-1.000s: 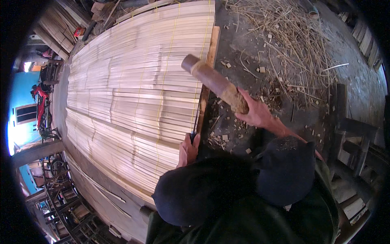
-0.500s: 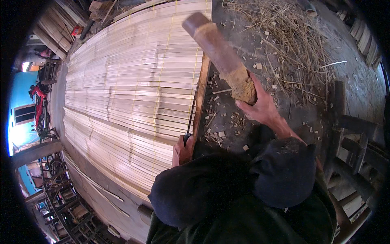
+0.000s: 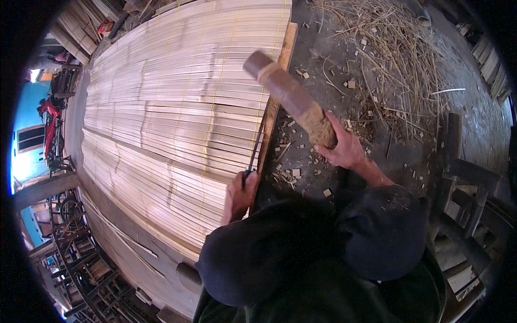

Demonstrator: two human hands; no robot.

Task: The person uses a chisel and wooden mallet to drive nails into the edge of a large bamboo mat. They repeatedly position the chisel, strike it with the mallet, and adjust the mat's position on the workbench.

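Note:
A wide mat of pale split-bamboo slats [image 3: 167,86], tied with yellow cords, lies flat to the left. My left hand [image 3: 239,196] is closed around the black handle of a knife [image 3: 255,149]. Its long dark blade lies along the mat's right edge, beside a wooden plank [image 3: 268,126] under that edge. In my right hand [image 3: 350,149] is a thick brown wooden mallet [image 3: 288,92], gripped by its rough, fibrous end. The mallet's smooth end is raised over the mat's edge, apart from the knife, and slightly blurred.
Small cut bamboo bits [image 3: 295,173] are scattered on the dark floor right of the plank. A heap of thin shavings [image 3: 388,64] lies at the far right. A dark wooden frame [image 3: 468,177] stands at the right. Long loose strips [image 3: 126,239] lie left of the mat.
The mallet's free end has dropped nearer, and the mallet lies at a flatter angle. My left hand still holds the knife along the mat's edge. The whole view has shifted slightly.

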